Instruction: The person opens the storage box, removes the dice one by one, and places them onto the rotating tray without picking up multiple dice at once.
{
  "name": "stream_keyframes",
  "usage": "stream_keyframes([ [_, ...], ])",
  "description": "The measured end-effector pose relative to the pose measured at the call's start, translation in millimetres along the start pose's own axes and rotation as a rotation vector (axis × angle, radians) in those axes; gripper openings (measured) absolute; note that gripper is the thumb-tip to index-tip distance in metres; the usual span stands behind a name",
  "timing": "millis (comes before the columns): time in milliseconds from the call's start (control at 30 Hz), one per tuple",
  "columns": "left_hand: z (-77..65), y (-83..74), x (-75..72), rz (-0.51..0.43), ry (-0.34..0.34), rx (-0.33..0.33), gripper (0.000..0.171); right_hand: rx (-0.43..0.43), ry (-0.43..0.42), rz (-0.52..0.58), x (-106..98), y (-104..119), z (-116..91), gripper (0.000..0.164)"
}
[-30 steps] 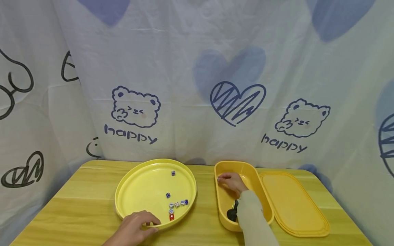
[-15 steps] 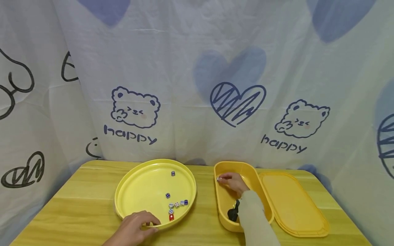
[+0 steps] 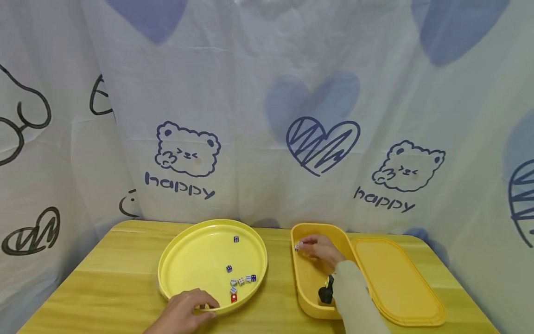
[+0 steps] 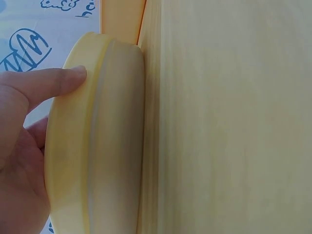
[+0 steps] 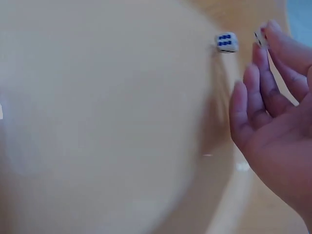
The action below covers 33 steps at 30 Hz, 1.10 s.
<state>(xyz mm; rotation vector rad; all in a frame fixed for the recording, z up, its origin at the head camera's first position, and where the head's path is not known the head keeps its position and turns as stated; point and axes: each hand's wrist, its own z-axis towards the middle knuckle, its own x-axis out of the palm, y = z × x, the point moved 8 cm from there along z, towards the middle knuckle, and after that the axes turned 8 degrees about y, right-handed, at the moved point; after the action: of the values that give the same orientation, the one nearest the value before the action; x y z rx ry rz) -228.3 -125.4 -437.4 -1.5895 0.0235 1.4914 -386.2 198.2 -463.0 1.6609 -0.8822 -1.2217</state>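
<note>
My left hand [image 3: 185,310] grips the near rim of a round yellow tray [image 3: 192,250]; in the left wrist view the thumb lies on its outer wall and the other fingers go behind the rim. My right hand [image 3: 321,248] is inside a deep yellow-orange box [image 3: 306,304]. A white die [image 5: 261,37] is pinched between its thumb and index fingertips. Just beside it is another white die [image 5: 225,42], showing six blue pips, near the box's left wall. Several white and blue dice [image 3: 241,281] and a red die [image 3: 234,298] lie in the tray.
A black object [image 3: 326,293], partly hidden by the right sleeve, lies at the box's near end. To the right of the box lies a flat yellow-orange lid [image 3: 402,283]. A printed cloth [image 3: 250,185] hangs behind the wooden table [image 3: 104,278].
My right hand has shifted slightly right from the box's left wall, and a die now shows apart from its fingertips. The left hand keeps its grip on the tray. The head view has tilted slightly.
</note>
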Motion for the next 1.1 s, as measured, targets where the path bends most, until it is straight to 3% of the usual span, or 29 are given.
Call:
stream_keyframes([
  [167, -0.2, -1.0, 0.7, 0.002, -0.002, 0.005, 0.012, -0.065, 0.046, -0.030, -5, 13, -4, 0.020],
  [667, -0.6, -2.6, 1.1, 0.014, -0.022, 0.064, 0.012, -0.072, -0.051, -0.200, -13, 60, -28, 0.018],
  [933, 0.2, 2.0, 2.0, -0.006, 0.030, -0.007, 0.013, -0.138, -0.058, -0.207, -4, 84, -48, 0.015],
  [1100, 0.9, 0.7, 1.2, 0.002, 0.020, 0.003, 0.012, -0.192, -0.091, -0.198, 3, 99, -59, 0.013],
])
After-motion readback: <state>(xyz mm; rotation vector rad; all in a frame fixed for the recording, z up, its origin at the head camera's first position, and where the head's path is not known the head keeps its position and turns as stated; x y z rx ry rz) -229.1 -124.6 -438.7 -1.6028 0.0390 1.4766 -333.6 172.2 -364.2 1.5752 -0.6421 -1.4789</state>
